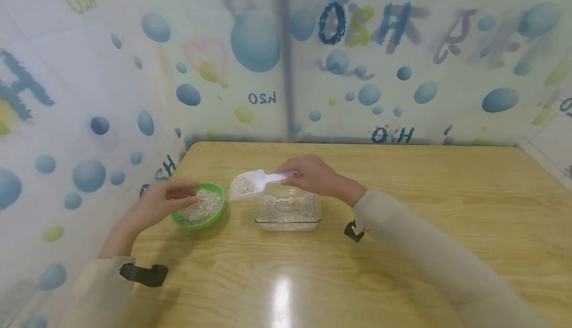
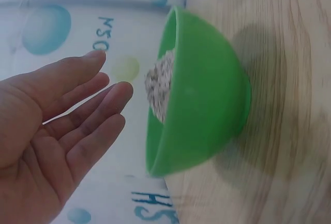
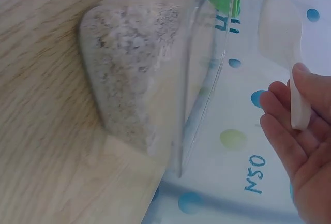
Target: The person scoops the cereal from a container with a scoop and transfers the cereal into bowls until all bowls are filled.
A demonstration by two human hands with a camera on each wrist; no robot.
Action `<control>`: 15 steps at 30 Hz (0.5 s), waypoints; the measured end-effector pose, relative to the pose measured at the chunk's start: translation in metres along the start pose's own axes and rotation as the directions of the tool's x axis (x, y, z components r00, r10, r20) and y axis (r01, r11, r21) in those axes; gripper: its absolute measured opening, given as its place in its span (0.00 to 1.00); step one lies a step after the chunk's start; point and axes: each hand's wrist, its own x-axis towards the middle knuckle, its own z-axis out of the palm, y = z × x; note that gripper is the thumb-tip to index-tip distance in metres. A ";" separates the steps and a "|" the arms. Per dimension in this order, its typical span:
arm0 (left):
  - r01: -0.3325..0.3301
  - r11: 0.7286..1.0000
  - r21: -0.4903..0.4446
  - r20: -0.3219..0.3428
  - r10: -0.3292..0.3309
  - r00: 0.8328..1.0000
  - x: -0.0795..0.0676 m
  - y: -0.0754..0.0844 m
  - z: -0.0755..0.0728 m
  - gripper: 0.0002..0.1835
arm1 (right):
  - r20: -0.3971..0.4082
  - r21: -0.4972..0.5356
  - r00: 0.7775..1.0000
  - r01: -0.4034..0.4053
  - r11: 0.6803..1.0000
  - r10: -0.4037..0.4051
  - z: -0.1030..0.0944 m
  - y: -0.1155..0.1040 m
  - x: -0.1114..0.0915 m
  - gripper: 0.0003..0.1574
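My right hand grips the handle of a white plastic scoop that carries oat-like flakes. The scoop is held in the air between a green bowl and a clear rectangular container. Flakes fill much of that container, as the right wrist view shows through its wall. In the left wrist view, the green bowl has flakes heaped up to its rim. Beside its opening, my left hand has loosely bent fingers, holds nothing and stays apart from the bowl.
Everything stands on a wooden table, whose far edge meets a wall covering printed with blue bubbles and letters. Another printed wall rises close on the left. Dark straps are on both wrists.
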 end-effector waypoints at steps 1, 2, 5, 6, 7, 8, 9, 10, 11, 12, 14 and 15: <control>0.004 1.000 0.004 0.000 -0.004 1.000 -0.001 -0.003 -0.002 0.25 | 0.013 -0.005 1.000 -0.003 1.000 0.003 0.001 -0.001 0.004 0.17; 0.009 1.000 0.009 0.001 -0.009 1.000 -0.002 -0.005 -0.004 0.25 | 0.028 -0.005 1.000 -0.009 1.000 0.009 0.002 -0.003 0.008 0.17; 0.016 0.999 0.031 -0.004 -0.016 1.000 -0.005 -0.012 -0.010 0.25 | 0.069 -0.014 0.998 -0.015 1.000 0.016 0.005 -0.007 0.021 0.17; 0.016 0.999 0.035 -0.006 -0.015 1.000 -0.005 -0.015 -0.012 0.24 | 0.082 -0.021 0.997 -0.012 1.000 0.014 0.007 -0.007 0.025 0.17; 0.017 0.999 0.039 -0.008 -0.017 1.000 -0.006 -0.017 -0.013 0.24 | 0.096 -0.030 0.995 -0.010 0.999 0.013 0.008 -0.008 0.029 0.17; 0.018 0.999 0.041 -0.010 -0.018 1.000 -0.007 -0.019 -0.014 0.24 | 0.107 -0.038 0.994 -0.002 0.999 0.006 0.009 -0.010 0.034 0.17; 0.022 0.999 0.047 -0.015 -0.022 1.000 -0.007 -0.021 -0.014 0.24 | 0.116 -0.050 0.993 0.001 0.999 0.005 0.010 -0.011 0.038 0.17; 0.029 0.998 0.050 -0.019 -0.028 0.999 -0.008 -0.023 -0.015 0.24 | 0.127 -0.059 0.992 0.005 0.998 0.002 0.011 -0.013 0.043 0.17; 0.038 0.998 0.051 -0.022 -0.037 0.999 -0.008 -0.025 -0.015 0.24 | 0.139 -0.069 0.990 0.007 0.998 0.002 0.012 -0.014 0.047 0.17; 0.045 0.997 0.060 -0.026 -0.044 0.999 -0.008 -0.026 -0.016 0.25 | 0.149 -0.078 0.989 0.012 0.997 0.000 0.013 -0.016 0.051 0.17; 0.059 0.996 0.074 -0.034 -0.056 0.998 -0.009 -0.029 -0.016 0.25 | 0.170 -0.086 0.985 0.017 0.996 -0.002 0.015 -0.021 0.059 0.17; 0.064 0.995 0.080 -0.036 -0.061 0.997 -0.009 -0.030 -0.016 0.25 | 0.180 -0.086 0.984 0.019 0.996 -0.004 0.016 -0.023 0.063 0.17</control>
